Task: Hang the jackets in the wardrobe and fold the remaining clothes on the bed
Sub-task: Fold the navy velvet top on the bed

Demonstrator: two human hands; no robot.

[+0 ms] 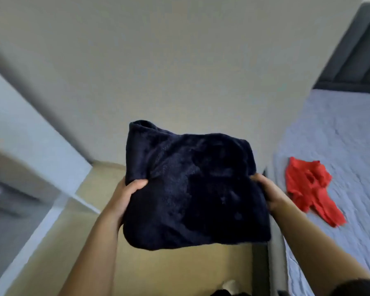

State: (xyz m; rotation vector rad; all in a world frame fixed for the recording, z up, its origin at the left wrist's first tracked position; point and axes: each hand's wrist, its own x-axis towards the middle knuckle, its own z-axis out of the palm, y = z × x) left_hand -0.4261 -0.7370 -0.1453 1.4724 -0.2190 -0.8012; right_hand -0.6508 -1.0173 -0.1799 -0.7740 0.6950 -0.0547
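Fabric first: the dark navy garment (192, 189) is a thick, plush bundle held up in the air in front of me. It hangs over the floor (169, 274) just left of the bed (340, 135) edge and rests on nothing. My left hand (126, 195) grips its left side, thumb pressed on top and fingers tucked underneath. My right hand (265, 193) closes on the right side, though the cloth covers most of its fingers. I judge the two-sided hold keeps the bundle from sagging open while it is carried. Whether this is a jacket or a piece to fold I cannot tell, as no collar, zip or sleeve shows. On the bed a red garment (308, 189) lies crumpled and unfolded. The pale panel (30, 135) at far left is blurred; it may be the wardrobe, but I cannot say.
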